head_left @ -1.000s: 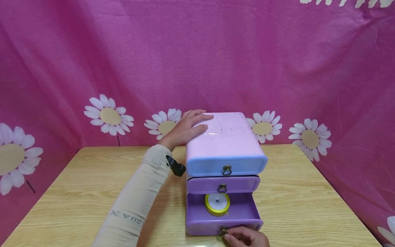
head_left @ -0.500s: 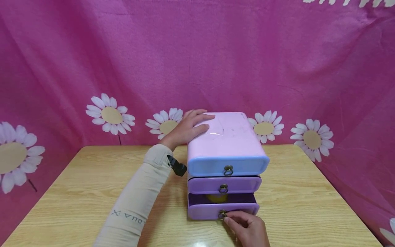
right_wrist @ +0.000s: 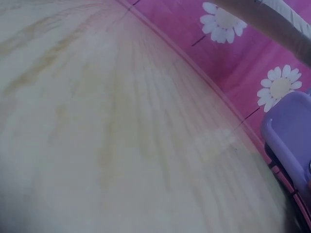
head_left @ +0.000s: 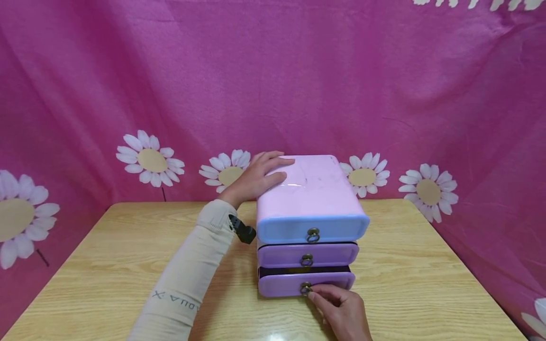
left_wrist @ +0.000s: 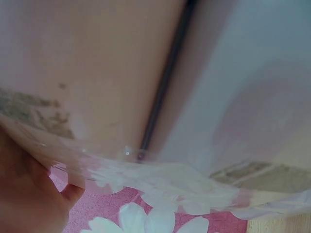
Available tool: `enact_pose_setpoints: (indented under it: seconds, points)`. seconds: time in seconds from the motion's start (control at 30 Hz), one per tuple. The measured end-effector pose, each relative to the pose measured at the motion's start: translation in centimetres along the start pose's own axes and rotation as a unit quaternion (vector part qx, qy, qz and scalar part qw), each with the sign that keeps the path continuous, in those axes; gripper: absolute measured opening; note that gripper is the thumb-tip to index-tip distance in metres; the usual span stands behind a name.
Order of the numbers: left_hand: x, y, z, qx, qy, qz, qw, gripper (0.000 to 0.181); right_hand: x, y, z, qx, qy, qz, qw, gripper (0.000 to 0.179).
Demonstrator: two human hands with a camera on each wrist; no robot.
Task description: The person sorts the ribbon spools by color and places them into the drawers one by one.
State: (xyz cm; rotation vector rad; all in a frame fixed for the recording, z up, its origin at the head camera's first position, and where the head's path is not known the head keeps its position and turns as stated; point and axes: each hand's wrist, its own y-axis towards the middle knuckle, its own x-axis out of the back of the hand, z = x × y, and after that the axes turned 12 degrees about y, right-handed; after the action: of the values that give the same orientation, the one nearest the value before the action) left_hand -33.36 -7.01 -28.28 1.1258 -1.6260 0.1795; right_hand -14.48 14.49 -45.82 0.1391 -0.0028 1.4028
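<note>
A small drawer cabinet (head_left: 311,189) with a pink top stands on the table. Its top drawer (head_left: 281,230) is blue, and the middle drawer (head_left: 281,255) is purple. The purple bottom drawer (head_left: 281,285) sticks out slightly, with a dark gap above its front. Inside that gap a sliver of the yellow ribbon spool (head_left: 304,270) shows. My right hand (head_left: 341,308) pinches the brass ring pull (head_left: 305,289) of the bottom drawer between thumb and forefinger. With fingers extended, my left hand (head_left: 258,175) rests on the cabinet's upper left edge; the left wrist view shows the cabinet's side (left_wrist: 107,73) very close.
The wood-grain table (head_left: 149,251) spreads to both sides of the cabinet. A pink cloth (head_left: 256,80) with white daisies hangs behind it and at both sides. A black strap (head_left: 243,229) sits on my left wrist, beside the cabinet.
My right hand has pushed the bottom drawer inward, away from me, so the ribbon spool has slid almost out of sight. My left hand has stayed on the cabinet.
</note>
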Motion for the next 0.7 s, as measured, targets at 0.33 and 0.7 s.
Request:
enact_pose_setpoints:
  seconds: [0.33,0.7]
  points:
    - [-0.1,0.1,0.1,-0.001,0.000,-0.001,1.0000,0.041,-0.2,0.8,0.2,-0.015,-0.006,-0.007,0.9998,0.009]
    - [-0.2,0.1,0.0,-0.003,-0.002,0.001,1.0000,0.041,-0.4,1.6,-0.3,0.003,0.005,-0.003,1.0000,0.007]
